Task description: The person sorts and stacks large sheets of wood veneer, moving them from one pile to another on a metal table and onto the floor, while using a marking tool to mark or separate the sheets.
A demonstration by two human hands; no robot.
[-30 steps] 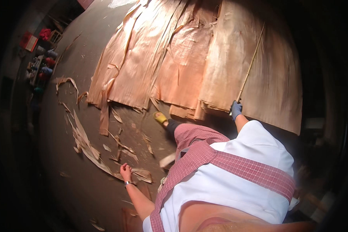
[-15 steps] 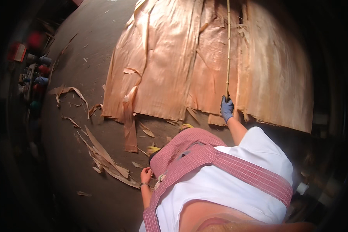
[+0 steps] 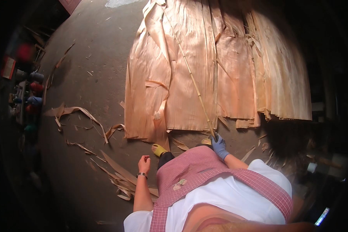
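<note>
My right hand (image 3: 219,145), in a blue glove, grips the near end of a long thin bamboo stick (image 3: 192,83). The stick slants up and to the left across thin, wide wood veneer sheets (image 3: 205,73) spread on the floor. My left hand (image 3: 144,163) is bare with a wrist bracelet; it hangs loosely curled beside my checked apron and holds nothing. It hovers over torn veneer strips (image 3: 120,176) on the ground. A yellow sandal (image 3: 159,149) on my foot shows near the sheets' front edge.
Curled veneer scraps (image 3: 75,116) lie scattered on the dark concrete floor (image 3: 92,50) to the left. Coloured containers (image 3: 29,94) stand at the far left edge. Dim clutter sits at the right rim.
The stick has swung from pointing upright to slanting up-left over the sheets. My view has shifted so the sheets sit more centred. My left hand has risen slightly off the scraps.
</note>
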